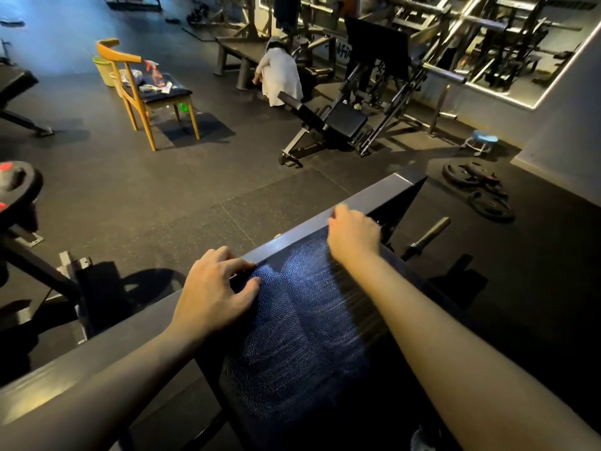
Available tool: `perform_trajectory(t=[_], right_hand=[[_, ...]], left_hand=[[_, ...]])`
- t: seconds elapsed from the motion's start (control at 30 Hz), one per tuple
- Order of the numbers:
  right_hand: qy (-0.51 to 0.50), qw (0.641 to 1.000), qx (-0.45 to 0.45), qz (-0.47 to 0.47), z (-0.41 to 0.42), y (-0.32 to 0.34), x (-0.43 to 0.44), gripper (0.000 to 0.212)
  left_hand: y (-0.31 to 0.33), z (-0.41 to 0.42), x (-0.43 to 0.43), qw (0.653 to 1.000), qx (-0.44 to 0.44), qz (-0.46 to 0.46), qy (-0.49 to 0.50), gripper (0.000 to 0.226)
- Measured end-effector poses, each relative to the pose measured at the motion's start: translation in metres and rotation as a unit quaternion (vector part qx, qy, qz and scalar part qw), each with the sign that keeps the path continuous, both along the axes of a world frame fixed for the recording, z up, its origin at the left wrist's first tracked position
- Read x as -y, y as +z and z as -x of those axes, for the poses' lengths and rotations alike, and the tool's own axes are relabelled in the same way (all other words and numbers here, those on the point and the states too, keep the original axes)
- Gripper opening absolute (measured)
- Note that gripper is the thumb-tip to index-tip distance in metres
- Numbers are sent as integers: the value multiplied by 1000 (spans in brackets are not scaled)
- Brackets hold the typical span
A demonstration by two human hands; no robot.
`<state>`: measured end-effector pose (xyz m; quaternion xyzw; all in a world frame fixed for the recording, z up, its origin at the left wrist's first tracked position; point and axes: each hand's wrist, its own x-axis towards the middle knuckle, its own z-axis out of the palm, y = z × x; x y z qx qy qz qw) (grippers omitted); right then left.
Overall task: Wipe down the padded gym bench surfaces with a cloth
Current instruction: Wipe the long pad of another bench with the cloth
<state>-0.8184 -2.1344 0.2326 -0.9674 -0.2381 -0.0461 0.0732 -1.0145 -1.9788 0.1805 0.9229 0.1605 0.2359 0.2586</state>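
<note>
A dark blue textured cloth lies draped over a long grey padded beam that runs diagonally from lower left to upper right. My left hand has bent fingers and thumb pinching the cloth's upper left corner at the beam's top edge. My right hand grips the cloth's upper right corner, with its fingers curled over the same edge. The right side of the cloth is blurred. Black frame parts lie below the cloth.
A wooden chair with a spray bottle and rags stands far left beside a green bucket. A person in white crouches by a black machine. Weight plates lie on the floor at the right, and a plate-loaded bar is at the left.
</note>
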Motion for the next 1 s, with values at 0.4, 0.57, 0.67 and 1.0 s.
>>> perform_trajectory(t=[0.4,0.57,0.67,1.0], right_hand=[[-30,999,23,23,-8,5,38,25],[156,986,-57,-7,112,1,-33,21],[219,975,-41,-24,152,2,6,22],[96,994,-47,-13,154,6,-51,23]], left_hand=[[6,1,4,999,-19,27,11,49],[14,7,5,994,-19,102,37,35],[18,25,-1,988,-26,136,67,21],[0,121,-33,978,-77,188,35,37]])
